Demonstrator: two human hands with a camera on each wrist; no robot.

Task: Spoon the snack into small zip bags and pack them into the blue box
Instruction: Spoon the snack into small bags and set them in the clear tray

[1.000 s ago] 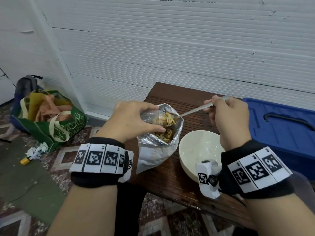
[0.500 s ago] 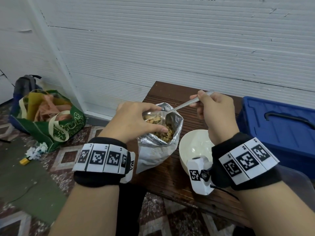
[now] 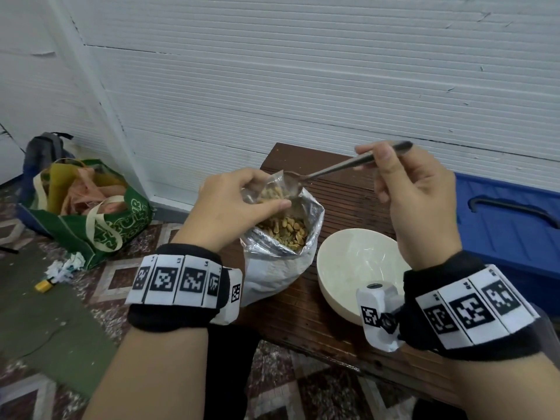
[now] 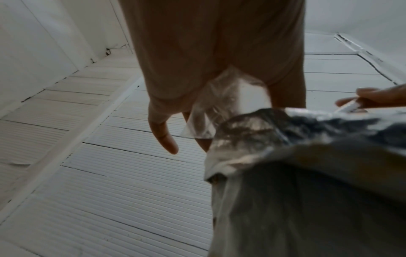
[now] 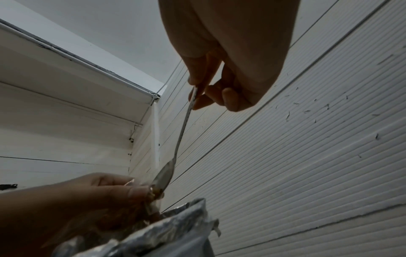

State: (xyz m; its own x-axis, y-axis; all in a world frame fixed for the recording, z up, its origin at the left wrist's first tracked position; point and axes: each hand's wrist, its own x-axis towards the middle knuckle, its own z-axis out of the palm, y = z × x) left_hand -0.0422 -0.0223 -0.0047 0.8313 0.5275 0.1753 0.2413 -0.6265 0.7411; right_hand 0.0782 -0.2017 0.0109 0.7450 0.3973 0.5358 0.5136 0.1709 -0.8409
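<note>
Head view: the filling step is in hand; the left hand pinches a small clear zip bag by its mouth, directly over the open foil snack pouch standing on the dark wooden desk; the right hand pinches the handle of a metal spoon, whose bowl is tipped at the zip bag's mouth, and some snack already shows inside the bag; a white bowl sits just right of the pouch, near the right wrist; the blue box lies at the far right with its lid on, so packing is not yet begun; a green tote rests on the floor at the left; next, I judge, the spoon must dip into the pouch again for another load, or the bag must be sealed.

Left wrist view: the left hand's fingers curl down and the zip bag hangs from the grip, touching the pouch's crumpled rim.

Right wrist view: thumb and fingers press together on the spoon's handle; the spoon bowl meets the bag at the left hand's fingertips, just above the pouch.
</note>
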